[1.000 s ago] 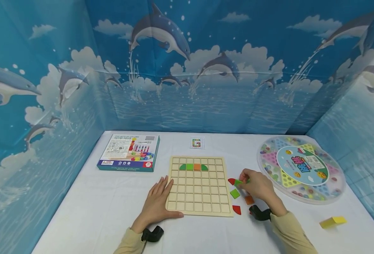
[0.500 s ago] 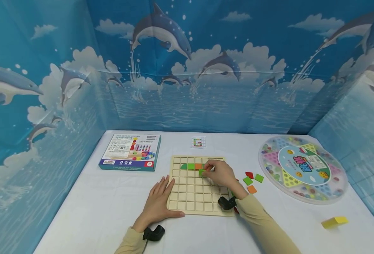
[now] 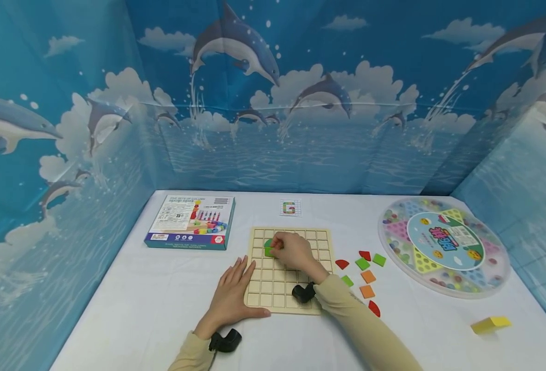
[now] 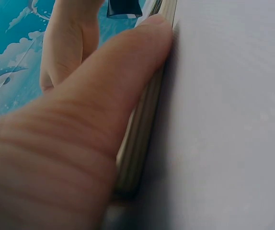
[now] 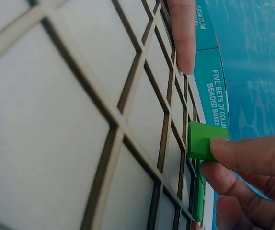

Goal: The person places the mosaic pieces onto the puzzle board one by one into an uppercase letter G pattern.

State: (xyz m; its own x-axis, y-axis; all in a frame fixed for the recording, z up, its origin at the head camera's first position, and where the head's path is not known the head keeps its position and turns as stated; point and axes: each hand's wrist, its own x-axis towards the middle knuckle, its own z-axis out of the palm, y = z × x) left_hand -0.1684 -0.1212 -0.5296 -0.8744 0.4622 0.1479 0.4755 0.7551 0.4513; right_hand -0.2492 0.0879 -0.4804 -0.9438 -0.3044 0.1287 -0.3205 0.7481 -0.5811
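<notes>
A wooden grid board (image 3: pixel 265 287) lies flat on the white table. My left hand (image 3: pixel 230 293) rests at its near-left corner, fingers spread by the left edge and thumb along the front edge; in the left wrist view the thumb (image 4: pixel 123 57) touches the board's side. Over the board's upper left, my right hand (image 3: pixel 293 252) pinches a green square tile (image 5: pixel 207 139) between thumb and fingers. The tile is tilted above the cells, just below a rounded green piece (image 3: pixel 267 242) set in the grid. My right hand hides the rest of that row.
Right of the board lie loose red quarter-round pieces (image 3: pixel 342 264), green squares (image 3: pixel 379 259) and orange squares (image 3: pixel 367 291). A patterned card (image 3: pixel 291 208) lies behind the board, a boxed toy (image 3: pixel 189 221) back left. A round game case (image 3: pixel 444 247) and yellow block (image 3: pixel 491 324) are at right.
My right hand has taken a green square from the loose pieces and carried it left across the board to the upper-left cells. My left hand has stayed in place.
</notes>
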